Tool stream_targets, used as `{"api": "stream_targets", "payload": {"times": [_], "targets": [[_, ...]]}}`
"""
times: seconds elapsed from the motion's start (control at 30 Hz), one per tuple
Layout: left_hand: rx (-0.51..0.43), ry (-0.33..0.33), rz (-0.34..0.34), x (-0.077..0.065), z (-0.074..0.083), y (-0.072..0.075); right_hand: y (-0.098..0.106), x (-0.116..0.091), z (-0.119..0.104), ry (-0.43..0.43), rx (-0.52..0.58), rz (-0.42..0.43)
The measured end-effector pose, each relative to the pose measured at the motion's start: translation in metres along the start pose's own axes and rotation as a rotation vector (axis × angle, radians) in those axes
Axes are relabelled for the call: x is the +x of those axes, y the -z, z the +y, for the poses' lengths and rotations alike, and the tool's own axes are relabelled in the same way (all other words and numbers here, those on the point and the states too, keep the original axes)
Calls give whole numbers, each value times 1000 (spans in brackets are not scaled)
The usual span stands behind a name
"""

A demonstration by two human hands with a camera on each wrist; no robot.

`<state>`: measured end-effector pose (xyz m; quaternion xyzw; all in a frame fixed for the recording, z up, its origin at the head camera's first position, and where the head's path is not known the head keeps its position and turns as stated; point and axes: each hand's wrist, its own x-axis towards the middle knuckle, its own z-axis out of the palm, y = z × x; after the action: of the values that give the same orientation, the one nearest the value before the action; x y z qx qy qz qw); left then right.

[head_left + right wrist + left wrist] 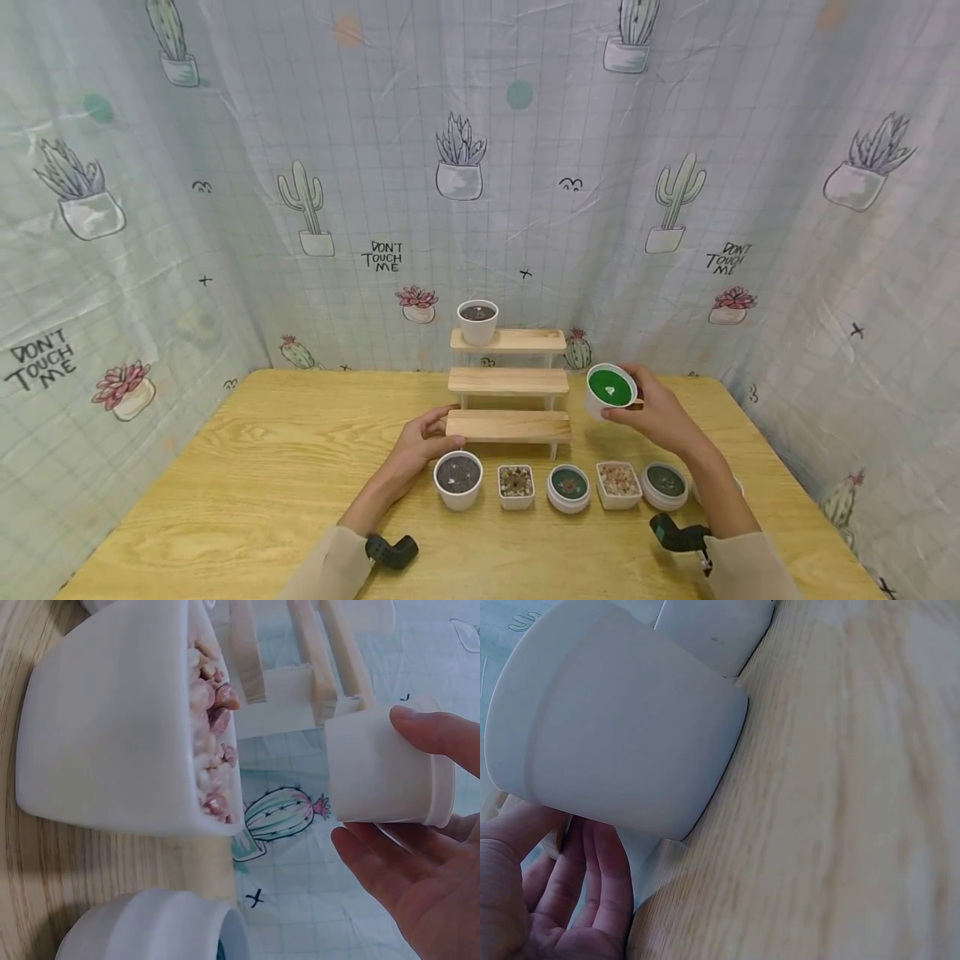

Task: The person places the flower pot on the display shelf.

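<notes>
A three-step wooden plant stand (508, 425) stands mid-table. My left hand (417, 443) grips the left end of its lowest step, thumb in front and fingers behind. The left wrist view shows the fingers (604, 874) curled there, partly hidden by a big white pot (630, 727). To the right of the stand, my right hand (654, 408) holds a round white pot (611, 390) with a green filling and a small pale piece in it. The right wrist view shows that pot (382, 769) raised between thumb and fingers. Another round white pot (478, 323) with dark filling sits at the left of the top step.
In front of the stand runs a row of white pots: a round dark-filled one (458, 479), a square pebbled one (516, 487), a round green-filled one (568, 487), a square pink-pebbled one (619, 485), another round one (664, 486). A cactus-print curtain (517, 225) encloses the table.
</notes>
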<state>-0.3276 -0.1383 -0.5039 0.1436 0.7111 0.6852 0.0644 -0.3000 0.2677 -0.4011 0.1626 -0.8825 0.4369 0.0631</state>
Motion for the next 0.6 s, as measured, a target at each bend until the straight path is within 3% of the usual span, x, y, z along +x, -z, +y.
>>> {"api": "stream_targets", "payload": {"times": [0.6], "targets": [[6,-2,0,-2,2,-1,0,4,-14,-20,32,50]]}}
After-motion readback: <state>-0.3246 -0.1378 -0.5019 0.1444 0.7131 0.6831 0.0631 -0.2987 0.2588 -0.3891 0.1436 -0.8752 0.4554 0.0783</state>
